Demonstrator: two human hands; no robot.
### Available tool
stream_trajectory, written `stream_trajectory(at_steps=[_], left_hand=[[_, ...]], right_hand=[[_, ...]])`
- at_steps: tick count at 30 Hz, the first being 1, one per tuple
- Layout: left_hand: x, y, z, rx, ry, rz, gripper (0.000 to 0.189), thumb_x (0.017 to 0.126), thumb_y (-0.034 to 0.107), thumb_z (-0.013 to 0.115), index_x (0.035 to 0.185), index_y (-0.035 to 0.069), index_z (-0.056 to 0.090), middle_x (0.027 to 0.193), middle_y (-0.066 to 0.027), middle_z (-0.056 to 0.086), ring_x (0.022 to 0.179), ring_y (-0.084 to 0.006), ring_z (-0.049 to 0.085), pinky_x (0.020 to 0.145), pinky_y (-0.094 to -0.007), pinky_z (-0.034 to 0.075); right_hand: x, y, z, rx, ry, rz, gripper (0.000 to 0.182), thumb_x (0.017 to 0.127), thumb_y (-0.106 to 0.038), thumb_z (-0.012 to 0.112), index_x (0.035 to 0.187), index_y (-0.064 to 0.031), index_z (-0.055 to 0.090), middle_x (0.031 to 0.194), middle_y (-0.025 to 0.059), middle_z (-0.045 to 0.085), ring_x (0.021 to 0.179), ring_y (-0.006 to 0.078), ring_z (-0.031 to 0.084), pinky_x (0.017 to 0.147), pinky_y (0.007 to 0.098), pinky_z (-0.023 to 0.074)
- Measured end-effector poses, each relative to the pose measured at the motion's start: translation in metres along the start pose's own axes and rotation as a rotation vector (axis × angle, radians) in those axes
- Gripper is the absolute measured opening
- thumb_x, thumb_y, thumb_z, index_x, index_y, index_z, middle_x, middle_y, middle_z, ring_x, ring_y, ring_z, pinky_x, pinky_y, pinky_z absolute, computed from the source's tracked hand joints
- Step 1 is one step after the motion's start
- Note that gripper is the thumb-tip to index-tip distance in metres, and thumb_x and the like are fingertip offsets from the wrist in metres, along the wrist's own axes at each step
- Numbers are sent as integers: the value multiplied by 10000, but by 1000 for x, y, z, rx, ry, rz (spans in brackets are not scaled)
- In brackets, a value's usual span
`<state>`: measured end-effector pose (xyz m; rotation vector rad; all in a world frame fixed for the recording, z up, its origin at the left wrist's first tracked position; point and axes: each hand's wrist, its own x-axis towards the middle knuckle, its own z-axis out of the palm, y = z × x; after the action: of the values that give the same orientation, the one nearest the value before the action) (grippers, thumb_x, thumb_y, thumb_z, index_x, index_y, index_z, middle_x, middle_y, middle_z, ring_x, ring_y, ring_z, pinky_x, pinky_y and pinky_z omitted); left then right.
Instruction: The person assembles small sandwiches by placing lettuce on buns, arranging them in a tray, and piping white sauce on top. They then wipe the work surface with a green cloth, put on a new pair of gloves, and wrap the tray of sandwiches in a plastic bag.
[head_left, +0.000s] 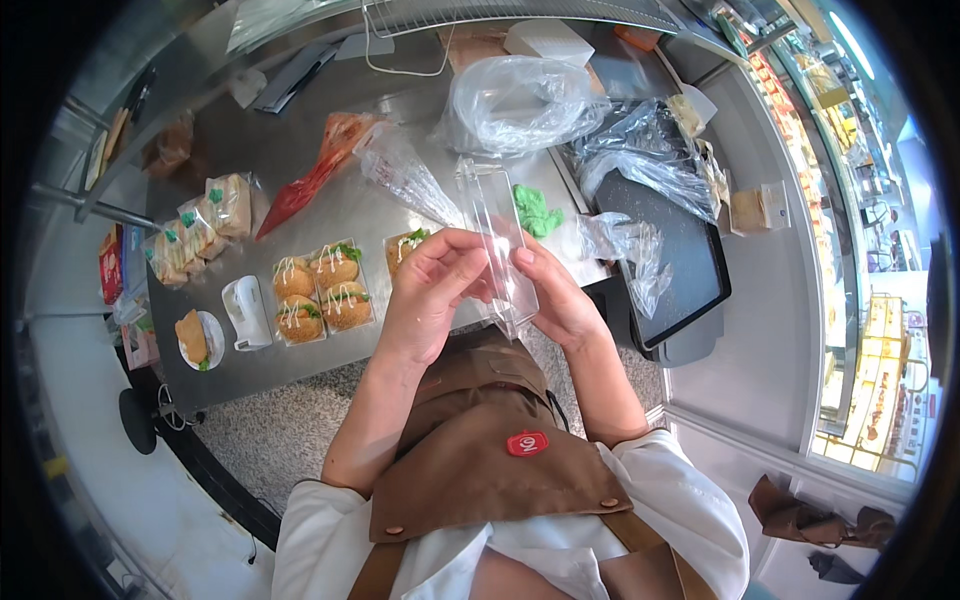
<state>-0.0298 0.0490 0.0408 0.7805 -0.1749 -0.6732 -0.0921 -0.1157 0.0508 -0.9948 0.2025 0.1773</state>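
My left hand (442, 289) and my right hand (559, 296) hold a clear plastic clamshell container (498, 210) upright between them, near the table's front edge. Behind my left hand, a seeded bun (397, 255) with white sauce and lettuce is partly hidden. To its left, several such buns (345, 304) sit in clear trays. A piping bag with red filling (304, 187) lies farther back, beside a clear piping bag (409, 171) with whitish residue. A crumpled green cloth or glove (535, 211) lies just beyond my right hand.
Wrapped sandwiches (225, 206), a white tape dispenser (246, 313) and a filled roll on a round plate (213, 341) stand at the left of the steel table (247, 375). A large plastic bag (525, 105) lies at the back. At right is a black tray (675, 277) with plastic wrap over it.
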Motion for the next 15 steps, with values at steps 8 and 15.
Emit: stream_trajectory(at_steps=[8,15], left_hand=[[-37,15,-21,-56,-2,-53,169,967,153,661,1095,44,647,944,-34,705,782,-83,662,693,-245,555],[-55,16,-22,147,152,42,217,979,157,620,1141,15,639,981,-40,695,812,-91,643,722,-251,533]], right_hand=[[-11,37,34,125,23,45,626,982,-342,604,1483,-34,390,1310,93,563,1191,173,540,991,327,458],[-13,42,47,76,15,38,657,973,-318,620,1502,-46,340,1259,99,591,1165,192,568,978,352,475]])
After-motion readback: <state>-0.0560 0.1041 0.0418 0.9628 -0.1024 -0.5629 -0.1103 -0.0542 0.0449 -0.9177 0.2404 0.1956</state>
